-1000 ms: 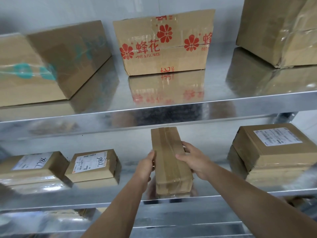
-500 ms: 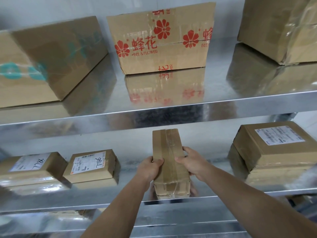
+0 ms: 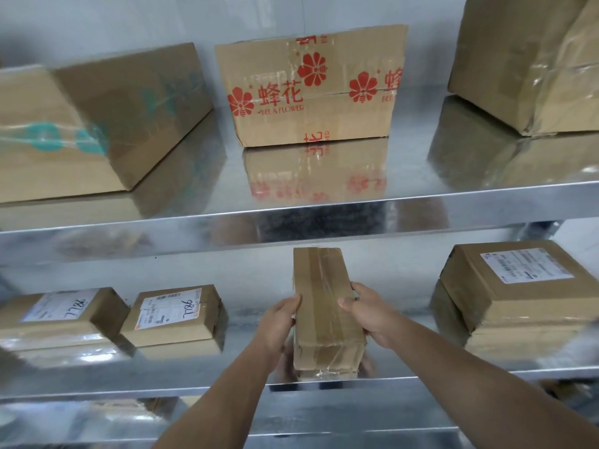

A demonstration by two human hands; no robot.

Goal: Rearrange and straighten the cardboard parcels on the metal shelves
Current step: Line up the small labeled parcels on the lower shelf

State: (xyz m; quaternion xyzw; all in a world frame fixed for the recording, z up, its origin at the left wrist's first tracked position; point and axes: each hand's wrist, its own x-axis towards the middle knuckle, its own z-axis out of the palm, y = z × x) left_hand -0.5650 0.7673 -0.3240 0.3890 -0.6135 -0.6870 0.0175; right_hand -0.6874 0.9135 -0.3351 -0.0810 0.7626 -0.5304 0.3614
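Observation:
A long narrow taped parcel [image 3: 324,306] lies lengthwise on the lower metal shelf [image 3: 246,367], its near end at the shelf's front edge. My left hand [image 3: 279,322] grips its left side and my right hand [image 3: 369,314] grips its right side, thumbs on top. Two small labelled parcels [image 3: 60,314] [image 3: 176,314] sit to the left on the same shelf. A flat parcel with a white label [image 3: 518,286] sits at the right.
On the upper shelf [image 3: 291,176] stand a big box with teal tape [image 3: 97,118], a box with red flower print [image 3: 311,85] and a large taped box [image 3: 531,59]. A lower shelf level [image 3: 291,413] shows beneath my arms.
The narrow parcel has shifted slightly toward the shelf's front edge and my left hand has slid along its side; the view has tilted a little downward since half a second ago.

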